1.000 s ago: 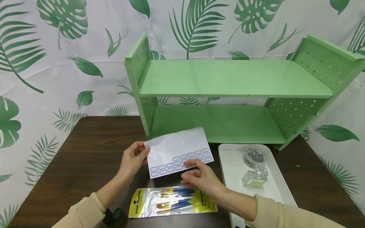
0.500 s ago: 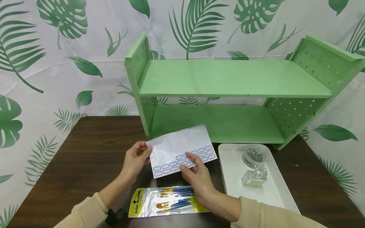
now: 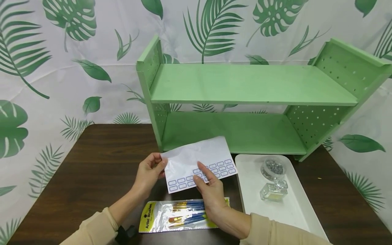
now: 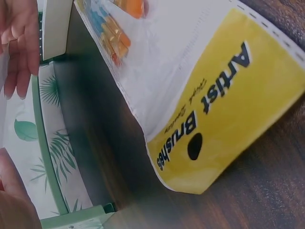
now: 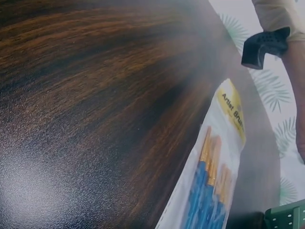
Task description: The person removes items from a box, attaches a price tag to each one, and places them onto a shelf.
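In the head view, my left hand (image 3: 149, 172) pinches the left edge of a white sheet of labels (image 3: 186, 154) between thumb and fingers. Blue-bordered labels line the lower part of the sheet, which is held tilted above the table. My right hand (image 3: 212, 194) reaches over its lower edge, index finger and thumb spread across the printed labels; its other fingers are mostly hidden. Below both hands lies a clear and yellow packet of artist brushes (image 3: 168, 217), with blue handles showing. The packet (image 4: 219, 95) fills much of the left wrist view.
A green two-tier shelf (image 3: 245, 85) stands behind the sheet. To the right, a white tray (image 3: 288, 214) holds a round clear container (image 3: 272, 168) of grey bits and a small glass bottle (image 3: 274, 190). All stand on a dark wooden table (image 3: 92, 163).
My right hand has moved onto the labels, its index finger and thumb now spread apart over them. The sheet and my left hand have shifted slightly right.
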`<state>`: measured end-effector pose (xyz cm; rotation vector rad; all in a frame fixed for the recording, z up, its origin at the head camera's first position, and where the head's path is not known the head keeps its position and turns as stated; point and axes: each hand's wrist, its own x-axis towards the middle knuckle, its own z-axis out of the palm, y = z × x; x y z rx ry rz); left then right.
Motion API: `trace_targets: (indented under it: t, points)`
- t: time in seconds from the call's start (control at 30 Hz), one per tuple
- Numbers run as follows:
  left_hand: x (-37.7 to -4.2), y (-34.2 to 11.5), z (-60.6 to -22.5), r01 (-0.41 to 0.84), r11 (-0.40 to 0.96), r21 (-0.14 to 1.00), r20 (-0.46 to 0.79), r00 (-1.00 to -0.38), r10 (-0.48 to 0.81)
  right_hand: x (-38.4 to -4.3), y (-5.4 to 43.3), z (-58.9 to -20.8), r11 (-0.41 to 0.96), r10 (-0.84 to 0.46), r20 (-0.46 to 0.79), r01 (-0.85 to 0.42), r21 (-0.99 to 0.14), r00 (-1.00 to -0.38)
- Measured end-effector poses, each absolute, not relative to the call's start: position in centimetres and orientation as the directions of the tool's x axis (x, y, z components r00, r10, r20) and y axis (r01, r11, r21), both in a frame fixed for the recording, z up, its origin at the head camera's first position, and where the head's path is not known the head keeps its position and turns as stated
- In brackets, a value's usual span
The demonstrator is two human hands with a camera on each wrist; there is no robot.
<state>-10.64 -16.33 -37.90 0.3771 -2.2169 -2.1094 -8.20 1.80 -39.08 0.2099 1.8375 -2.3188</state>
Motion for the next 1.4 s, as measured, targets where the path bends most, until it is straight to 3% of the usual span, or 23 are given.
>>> trace_targets:
  t: [0.27, 1.4]
  points:
    - [-10.37, -16.15, -37.82, -0.129, 0.042, 0.991, -0.119, -0.973, -0.197, -8.33, 1.87, -39.43, -0.173, 0.010, -0.198, 0.193, -0.966, -0.980]
    - [-10.01, -15.59, -37.77, -0.150, 0.020, 0.988, -0.143, -0.969, -0.200, -8.86, 2.13, -39.51, -0.246, -0.041, -0.238, 0.240, -0.939, -0.970]
